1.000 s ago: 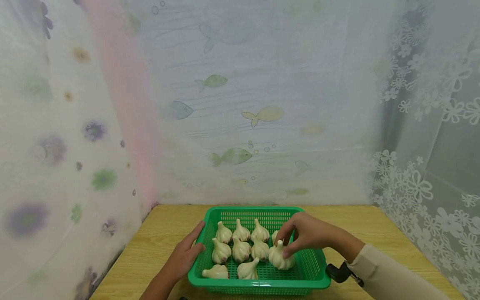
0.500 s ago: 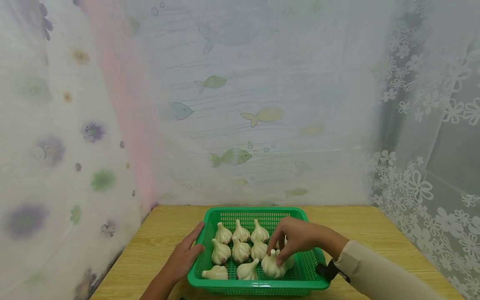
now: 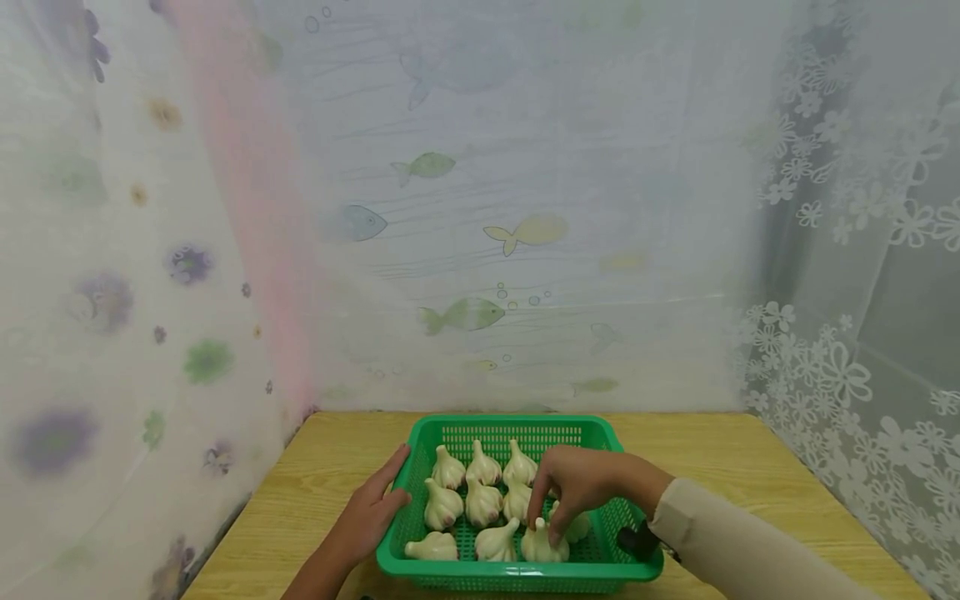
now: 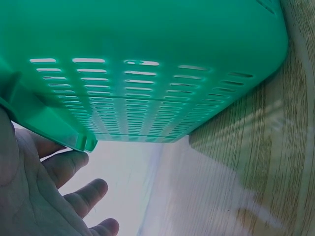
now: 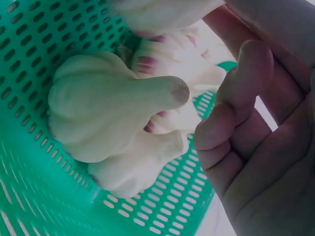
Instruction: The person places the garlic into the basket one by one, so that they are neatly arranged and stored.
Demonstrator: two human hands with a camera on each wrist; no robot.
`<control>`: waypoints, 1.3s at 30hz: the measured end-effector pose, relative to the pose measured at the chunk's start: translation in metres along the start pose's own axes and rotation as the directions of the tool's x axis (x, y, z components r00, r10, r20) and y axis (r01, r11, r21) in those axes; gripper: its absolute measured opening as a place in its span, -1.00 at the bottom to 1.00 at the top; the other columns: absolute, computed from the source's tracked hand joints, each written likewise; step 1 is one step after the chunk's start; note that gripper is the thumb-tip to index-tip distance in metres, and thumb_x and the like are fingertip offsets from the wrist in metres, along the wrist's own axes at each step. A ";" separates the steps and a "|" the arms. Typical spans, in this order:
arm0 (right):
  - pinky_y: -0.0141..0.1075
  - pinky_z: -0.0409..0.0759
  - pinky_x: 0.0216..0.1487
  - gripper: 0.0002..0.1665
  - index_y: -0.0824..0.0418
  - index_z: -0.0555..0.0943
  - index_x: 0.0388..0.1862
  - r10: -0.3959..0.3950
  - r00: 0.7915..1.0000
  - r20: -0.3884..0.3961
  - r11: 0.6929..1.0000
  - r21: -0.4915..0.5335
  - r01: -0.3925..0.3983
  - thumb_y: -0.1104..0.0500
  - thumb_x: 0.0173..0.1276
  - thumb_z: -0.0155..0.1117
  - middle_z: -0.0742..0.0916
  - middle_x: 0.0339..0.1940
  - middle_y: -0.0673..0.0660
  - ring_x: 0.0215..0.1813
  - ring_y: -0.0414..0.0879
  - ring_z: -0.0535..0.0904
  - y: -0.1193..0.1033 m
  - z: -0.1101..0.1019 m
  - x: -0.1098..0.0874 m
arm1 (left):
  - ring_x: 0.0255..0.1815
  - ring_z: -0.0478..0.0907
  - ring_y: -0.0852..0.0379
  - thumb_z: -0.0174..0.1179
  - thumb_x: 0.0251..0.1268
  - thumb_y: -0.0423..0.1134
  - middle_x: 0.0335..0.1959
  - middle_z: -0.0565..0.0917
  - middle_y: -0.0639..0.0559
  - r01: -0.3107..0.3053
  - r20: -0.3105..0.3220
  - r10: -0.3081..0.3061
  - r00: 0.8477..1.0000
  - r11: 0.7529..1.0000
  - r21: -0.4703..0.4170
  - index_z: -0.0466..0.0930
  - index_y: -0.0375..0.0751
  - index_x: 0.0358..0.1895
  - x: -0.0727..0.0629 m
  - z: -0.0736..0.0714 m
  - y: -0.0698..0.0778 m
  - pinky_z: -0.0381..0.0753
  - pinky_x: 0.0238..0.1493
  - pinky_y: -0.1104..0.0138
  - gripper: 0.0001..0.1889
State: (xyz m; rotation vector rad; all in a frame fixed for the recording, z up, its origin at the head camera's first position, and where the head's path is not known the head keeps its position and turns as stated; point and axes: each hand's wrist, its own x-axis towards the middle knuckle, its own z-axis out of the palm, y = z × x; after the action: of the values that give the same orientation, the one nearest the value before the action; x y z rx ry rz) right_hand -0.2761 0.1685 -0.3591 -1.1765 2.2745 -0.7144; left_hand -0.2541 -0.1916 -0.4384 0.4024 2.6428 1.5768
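Note:
A green plastic basket (image 3: 517, 569) holds several white garlic bulbs standing in rows, some streaked purple near the base. At the front, my right hand (image 3: 581, 483) pinches a garlic bulb (image 3: 543, 546) near its stem, low in the basket. In the right wrist view, that bulb (image 5: 162, 17) is cut off at the top edge beside my curled fingers (image 5: 246, 73). Another bulb (image 3: 576, 525) stands just behind, partly hidden by the hand. My left hand (image 3: 367, 512) rests along the basket's left rim; its fingers (image 4: 88, 194) lie fairly straight in the left wrist view.
The basket stands on a wood-grain table (image 3: 705, 450). Behind it hangs a pale curtain with fish drawings (image 3: 480, 250); patterned sheets hang at both sides. A bulb (image 3: 432, 547) lies on its side at the front left corner, with another (image 3: 497, 542) to its right.
My right hand has carried the pinched garlic bulb forward and left, down into the front row, uncovering the bulb behind it. My left hand has stayed on the rim.

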 end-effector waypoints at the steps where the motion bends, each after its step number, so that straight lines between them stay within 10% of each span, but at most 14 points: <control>1: -0.45 0.21 -0.59 -0.73 -0.13 0.87 -0.15 0.000 1.000 0.005 1.000 -0.001 0.000 0.05 0.13 0.64 0.62 -0.74 0.01 -0.72 -0.32 0.06 0.000 0.001 0.001 | 0.69 0.03 -0.13 0.00 0.56 -0.21 0.71 0.06 0.07 0.000 0.000 0.000 1.000 1.000 0.001 0.03 0.19 0.69 0.000 0.000 0.000 0.42 0.42 -0.11 -0.29; 18: -0.45 0.34 -0.51 -0.78 -0.05 0.88 -0.18 0.027 0.999 0.042 0.999 -0.043 -0.026 0.12 0.16 0.64 0.83 -0.31 -0.28 -0.67 -0.37 0.28 0.001 0.006 0.003 | 0.68 0.07 -0.13 0.01 0.54 -0.22 0.70 0.09 0.08 0.017 -0.008 -0.017 1.000 1.000 -0.002 0.05 0.19 0.68 0.001 0.001 0.002 0.46 0.37 -0.05 -0.29; 39: -0.46 0.30 -0.55 -0.80 -0.03 0.88 -0.18 -0.005 0.999 0.045 0.999 -0.033 0.007 0.11 0.19 0.62 0.83 -0.34 -0.27 -0.72 -0.37 0.20 0.005 0.009 0.004 | 0.67 0.10 -0.11 0.04 0.52 -0.23 0.69 0.13 0.06 0.009 -0.024 -0.009 1.000 1.000 0.010 0.08 0.15 0.68 0.000 0.000 0.003 0.42 0.41 -0.07 -0.28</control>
State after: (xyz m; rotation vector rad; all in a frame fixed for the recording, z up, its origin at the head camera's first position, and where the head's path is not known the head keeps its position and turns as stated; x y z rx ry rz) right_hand -0.2753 0.1651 -0.3696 -1.2029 2.2544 -0.6490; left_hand -0.2537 -0.1896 -0.4357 0.3738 2.6678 1.5766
